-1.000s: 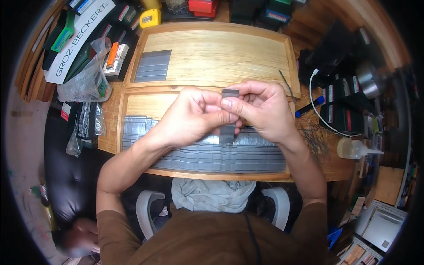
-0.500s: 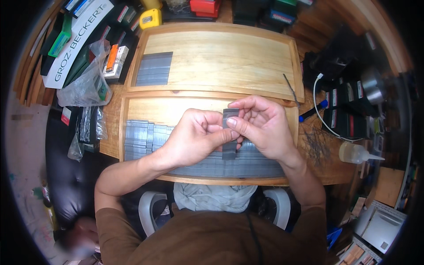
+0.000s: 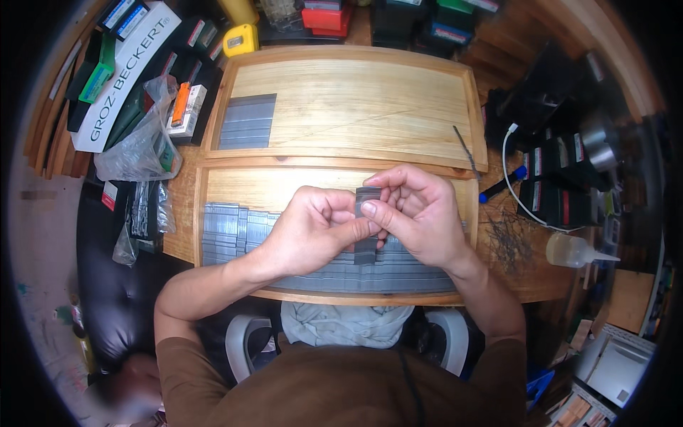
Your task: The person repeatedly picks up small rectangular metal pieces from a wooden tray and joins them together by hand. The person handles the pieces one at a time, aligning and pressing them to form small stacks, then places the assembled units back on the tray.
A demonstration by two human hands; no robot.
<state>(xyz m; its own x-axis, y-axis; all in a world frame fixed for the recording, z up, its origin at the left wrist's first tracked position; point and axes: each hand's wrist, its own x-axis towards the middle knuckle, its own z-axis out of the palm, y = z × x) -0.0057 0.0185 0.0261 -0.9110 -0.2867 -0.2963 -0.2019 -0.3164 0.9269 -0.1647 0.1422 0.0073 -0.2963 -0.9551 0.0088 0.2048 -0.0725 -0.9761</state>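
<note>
Shallow rectangular pale-wood tray (image 3: 245, 183), beneath; my left hand (image 3: 313, 229), at nine o'clock, and right hand (image 3: 425, 219), at three, pinch a narrow dark-grey metallic-looking bundle (image 3: 365, 253).

From afar I see smooth wood in the central trays (image 3: 341, 121), dull metal in the held strips (image 3: 365, 252), crinkled glossy plastic in the upper-left bag (image 3: 131, 158), matt cloth (image 3: 341, 326) at lower centre.

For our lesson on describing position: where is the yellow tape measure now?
In the head view, the yellow tape measure sits at the upper left, just beyond the far left corner of the farther wooden tray.
</note>
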